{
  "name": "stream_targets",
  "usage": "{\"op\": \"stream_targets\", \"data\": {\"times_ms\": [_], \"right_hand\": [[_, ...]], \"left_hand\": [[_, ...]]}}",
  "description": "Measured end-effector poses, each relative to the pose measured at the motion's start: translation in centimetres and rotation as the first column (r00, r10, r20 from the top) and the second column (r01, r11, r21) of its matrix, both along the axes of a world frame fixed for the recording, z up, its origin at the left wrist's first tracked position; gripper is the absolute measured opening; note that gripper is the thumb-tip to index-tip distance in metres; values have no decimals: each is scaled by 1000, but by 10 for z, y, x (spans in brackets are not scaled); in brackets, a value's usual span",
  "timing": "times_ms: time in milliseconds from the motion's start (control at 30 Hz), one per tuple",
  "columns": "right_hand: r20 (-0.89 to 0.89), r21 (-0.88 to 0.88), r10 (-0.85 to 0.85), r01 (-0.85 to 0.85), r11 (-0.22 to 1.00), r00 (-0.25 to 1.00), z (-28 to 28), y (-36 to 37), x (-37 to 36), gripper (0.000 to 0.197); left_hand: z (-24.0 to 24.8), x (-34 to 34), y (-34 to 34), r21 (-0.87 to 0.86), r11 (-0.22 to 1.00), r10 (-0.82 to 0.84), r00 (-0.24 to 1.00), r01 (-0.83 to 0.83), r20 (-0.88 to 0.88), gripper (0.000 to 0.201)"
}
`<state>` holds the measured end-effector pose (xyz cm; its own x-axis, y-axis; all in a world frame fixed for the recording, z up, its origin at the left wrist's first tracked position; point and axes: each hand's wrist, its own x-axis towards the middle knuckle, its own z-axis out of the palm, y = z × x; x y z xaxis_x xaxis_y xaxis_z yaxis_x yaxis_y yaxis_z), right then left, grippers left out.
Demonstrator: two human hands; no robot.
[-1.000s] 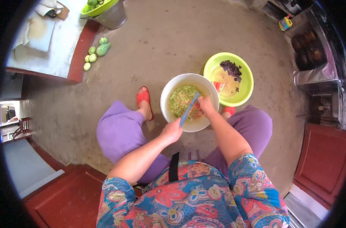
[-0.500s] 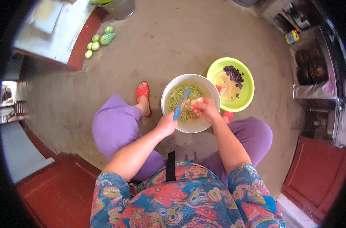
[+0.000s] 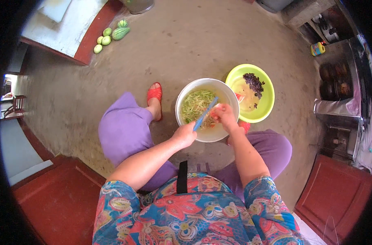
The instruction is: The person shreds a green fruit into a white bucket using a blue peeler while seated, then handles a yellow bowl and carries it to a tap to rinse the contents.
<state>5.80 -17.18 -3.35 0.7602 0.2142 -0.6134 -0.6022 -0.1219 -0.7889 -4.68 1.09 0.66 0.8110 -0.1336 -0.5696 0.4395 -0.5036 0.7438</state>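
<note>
"Two hands at work: what do the fingers hold?"

"The left hand's [image 3: 185,134] are closed round a blue knife [image 3: 203,117]; the right hand's [image 3: 226,117] pinch a red piece [image 3: 216,111] over the bowl [image 3: 212,136]."

"Which step?"

"Cutting that piece, I'd judge, above the green shreds [image 3: 191,107] in the bowl."

"And the next move?"

"It probably calls for a firm pinch, with the blade clear of the right fingers. Just right of the bowl, a lime-green basin [image 3: 269,104] holds dark bits [image 3: 253,83] and a red wedge [image 3: 239,97]."

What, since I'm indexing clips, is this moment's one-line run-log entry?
left hand: holds blue tool | right hand: holds reddish piece over white basin | white basin: green shreds | yellow-green basin: dark pieces
</note>
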Motion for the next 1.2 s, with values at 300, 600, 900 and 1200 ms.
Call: {"op": "stream_targets", "data": {"times_ms": [300,600,900,1200], "right_hand": [[42,-129,-88,93,987,995,-32,7,0,22],[-26,-112,-43,40,993,999,-15,30,-15,24],[202,-702,543,-266,661,815,9,14,2,31],[127,-594,-17,89,800,992,-49,-109,144,27]], "left_hand": [[-5,-1,-5,1,1000,-6,999,6,32,31],[-9,6,3,43,999,-21,999,19,46,22],[16,24,13,-127,938,241,873,-321,-425,33],[9,21,7,-135,968,141,906,-210,-399,30]]}}
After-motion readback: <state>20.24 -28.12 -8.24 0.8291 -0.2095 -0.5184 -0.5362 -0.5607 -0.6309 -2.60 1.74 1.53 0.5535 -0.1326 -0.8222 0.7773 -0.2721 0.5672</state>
